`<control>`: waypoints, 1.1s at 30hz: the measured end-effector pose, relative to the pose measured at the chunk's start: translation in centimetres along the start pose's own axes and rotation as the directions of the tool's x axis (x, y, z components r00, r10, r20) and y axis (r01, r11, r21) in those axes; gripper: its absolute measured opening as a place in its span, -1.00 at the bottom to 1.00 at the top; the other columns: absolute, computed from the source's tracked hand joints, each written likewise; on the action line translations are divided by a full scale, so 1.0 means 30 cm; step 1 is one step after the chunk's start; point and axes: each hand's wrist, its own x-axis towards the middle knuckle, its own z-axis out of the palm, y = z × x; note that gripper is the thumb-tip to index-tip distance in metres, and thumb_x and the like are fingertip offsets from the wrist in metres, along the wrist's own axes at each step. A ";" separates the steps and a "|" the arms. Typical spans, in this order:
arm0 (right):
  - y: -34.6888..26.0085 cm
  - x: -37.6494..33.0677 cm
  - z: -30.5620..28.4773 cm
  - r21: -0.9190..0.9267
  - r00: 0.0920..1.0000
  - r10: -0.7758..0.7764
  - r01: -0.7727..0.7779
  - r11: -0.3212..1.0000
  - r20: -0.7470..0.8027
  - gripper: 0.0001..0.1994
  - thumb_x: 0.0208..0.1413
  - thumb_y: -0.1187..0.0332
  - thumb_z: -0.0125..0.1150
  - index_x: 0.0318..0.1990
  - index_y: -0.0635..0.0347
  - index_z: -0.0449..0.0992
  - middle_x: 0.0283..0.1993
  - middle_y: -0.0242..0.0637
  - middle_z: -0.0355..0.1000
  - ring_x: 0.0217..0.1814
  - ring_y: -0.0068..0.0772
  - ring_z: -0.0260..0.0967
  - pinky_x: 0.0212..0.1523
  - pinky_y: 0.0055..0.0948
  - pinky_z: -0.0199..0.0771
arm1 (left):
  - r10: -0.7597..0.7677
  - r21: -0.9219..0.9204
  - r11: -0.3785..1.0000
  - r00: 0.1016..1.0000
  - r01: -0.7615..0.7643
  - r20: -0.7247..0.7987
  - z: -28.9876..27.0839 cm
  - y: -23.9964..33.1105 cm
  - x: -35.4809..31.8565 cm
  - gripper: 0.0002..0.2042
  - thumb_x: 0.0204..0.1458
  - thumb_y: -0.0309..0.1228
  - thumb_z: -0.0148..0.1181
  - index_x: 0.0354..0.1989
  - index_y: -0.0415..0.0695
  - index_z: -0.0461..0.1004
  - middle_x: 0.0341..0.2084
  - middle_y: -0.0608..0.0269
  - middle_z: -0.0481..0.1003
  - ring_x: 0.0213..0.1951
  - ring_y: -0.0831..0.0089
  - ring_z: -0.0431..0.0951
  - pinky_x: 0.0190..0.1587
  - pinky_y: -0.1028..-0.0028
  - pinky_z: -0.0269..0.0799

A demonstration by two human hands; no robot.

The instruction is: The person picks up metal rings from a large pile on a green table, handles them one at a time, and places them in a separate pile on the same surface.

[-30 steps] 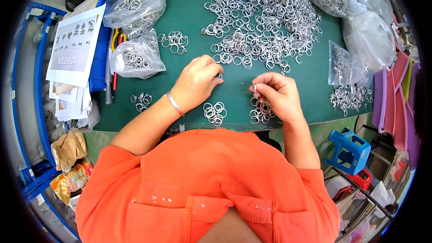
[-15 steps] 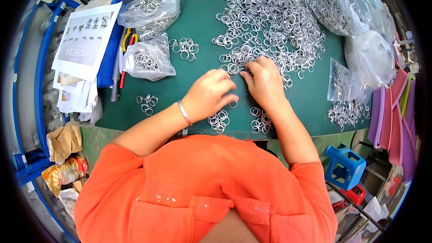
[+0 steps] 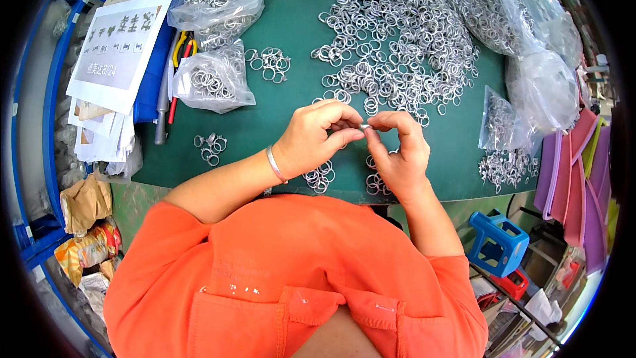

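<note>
Just above the near edge of the green desk point(image 3: 278, 126), a small metal ring point(image 3: 365, 126) is pinched between both hands. The left hand point(image 3: 317, 138) is curled nearly closed, its thumb and forefinger pressed on the ring's left side; a thin silver bangle point(image 3: 275, 164) is worn at that wrist. The right hand point(image 3: 397, 152) is likewise closed to a pinch, its fingertips meeting the ring from the right, so that the two hands touch at the ring.

Directly beneath the hands, by the near edge, two small clusters of rings point(image 3: 319, 178) are laid side by side, partly hidden by the wrists. A large loose heap of rings point(image 3: 397, 46) is spread over the far middle of the desk, just beyond the hands. Clear plastic bags of rings point(image 3: 215, 79) are set toward the far left corner, and more bags point(image 3: 536, 86) along the right edge. A few stray rings point(image 3: 209, 147) are scattered near the left edge. Printed paper sheets point(image 3: 116, 50) are stacked off the left edge, and a blue plastic stool point(image 3: 498, 242) is seen below the right near corner.
</note>
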 end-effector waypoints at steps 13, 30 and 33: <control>-0.013 -0.020 -0.116 -0.184 0.861 0.163 -0.082 0.980 0.481 -0.87 -0.08 0.54 0.29 -0.32 0.23 0.56 -0.28 -0.28 0.43 -0.22 -0.16 0.36 -0.17 -0.26 0.38 | 0.204 0.484 0.828 0.956 -0.284 0.212 -0.093 -0.037 -0.014 -0.77 -0.18 -0.51 0.39 -0.32 -0.18 0.51 -0.39 0.20 0.44 -0.31 0.25 0.48 -0.20 0.36 0.42; -0.035 -0.061 -0.013 -0.018 0.987 0.136 -0.135 0.991 0.080 -0.51 -0.19 0.70 0.27 0.00 0.24 0.46 -0.29 -0.24 0.47 -0.34 -0.31 0.44 -0.27 -0.41 0.47 | -0.023 0.395 0.918 0.993 -0.024 0.114 -0.063 -0.036 -0.018 -0.80 -0.12 -0.56 0.36 -0.35 -0.20 0.44 -0.42 0.20 0.40 -0.39 0.36 0.47 -0.34 0.45 0.42; -0.040 -0.070 -0.044 -0.016 0.992 0.118 -0.117 0.993 0.047 -0.50 -0.21 0.71 0.28 0.01 0.28 0.45 -0.29 -0.25 0.47 -0.35 -0.32 0.43 -0.30 -0.41 0.46 | -0.153 0.135 0.981 0.981 0.137 0.117 -0.040 -0.021 -0.021 -0.85 -0.05 -0.59 0.32 -0.31 -0.21 0.50 -0.47 0.33 0.42 -0.50 0.65 0.41 -0.43 0.61 0.38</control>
